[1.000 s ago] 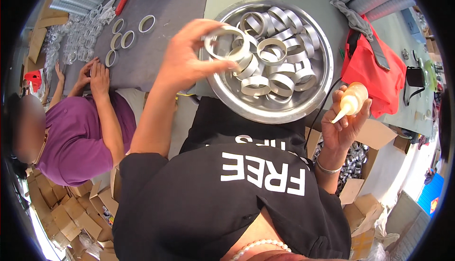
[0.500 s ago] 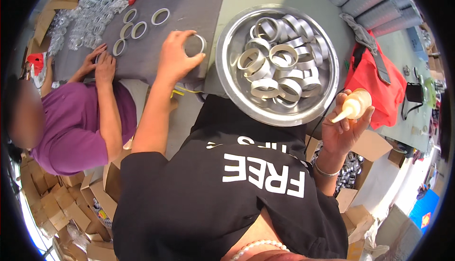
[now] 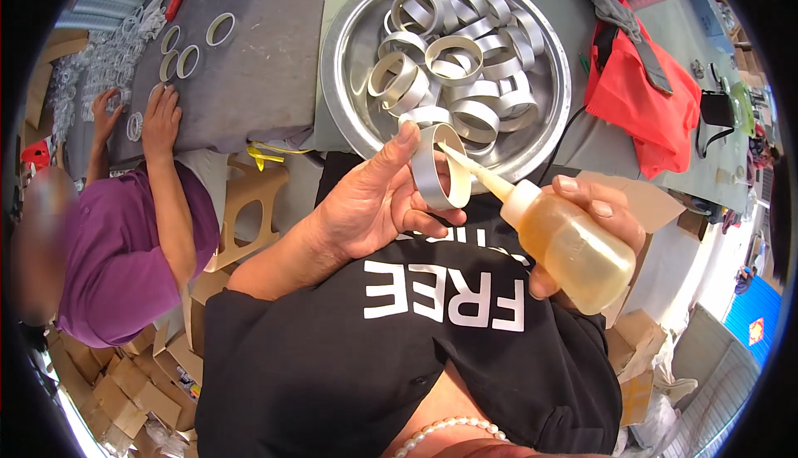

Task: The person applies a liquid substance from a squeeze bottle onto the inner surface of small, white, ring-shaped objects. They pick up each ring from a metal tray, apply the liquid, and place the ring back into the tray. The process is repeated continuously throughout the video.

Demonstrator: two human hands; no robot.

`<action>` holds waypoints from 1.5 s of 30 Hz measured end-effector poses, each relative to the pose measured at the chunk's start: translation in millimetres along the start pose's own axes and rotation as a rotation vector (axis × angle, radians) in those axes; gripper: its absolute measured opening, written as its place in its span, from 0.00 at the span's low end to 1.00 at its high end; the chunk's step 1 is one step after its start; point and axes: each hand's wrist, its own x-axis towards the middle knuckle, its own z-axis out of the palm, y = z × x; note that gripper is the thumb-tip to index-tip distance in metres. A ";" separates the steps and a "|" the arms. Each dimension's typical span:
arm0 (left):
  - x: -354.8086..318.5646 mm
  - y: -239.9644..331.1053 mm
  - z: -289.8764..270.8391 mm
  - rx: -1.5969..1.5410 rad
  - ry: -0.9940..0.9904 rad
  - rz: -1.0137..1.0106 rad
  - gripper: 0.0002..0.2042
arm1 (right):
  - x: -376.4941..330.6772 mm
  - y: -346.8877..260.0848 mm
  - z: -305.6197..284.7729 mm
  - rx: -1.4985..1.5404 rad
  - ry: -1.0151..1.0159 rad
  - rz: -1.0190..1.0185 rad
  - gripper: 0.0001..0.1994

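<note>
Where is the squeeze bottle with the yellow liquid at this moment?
In the head view, the squeeze bottle is in the right hand, lower right of the round metal tray, its nozzle inside the metal ring held by the left hand.

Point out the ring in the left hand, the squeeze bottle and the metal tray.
ring (image 3: 434, 177), head view, on its outer metal band.
squeeze bottle (image 3: 573, 254), head view, on its amber body.
metal tray (image 3: 339, 59), head view, on its bare left rim.

Red bag (image 3: 644, 100) on table, cardboard boxes (image 3: 125, 391) on floor
</note>
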 end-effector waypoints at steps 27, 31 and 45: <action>3.0 10.1 18.0 1.589 -0.097 1.234 0.25 | 1.3 -0.7 8.1 0.141 0.464 0.566 0.31; 9.6 10.9 13.5 1.625 -0.187 1.316 0.23 | 3.0 8.9 -1.6 0.425 0.433 0.780 0.28; -17.6 109.6 -26.9 2.094 0.879 1.317 0.29 | -9.9 51.6 -27.7 1.302 0.718 0.855 0.32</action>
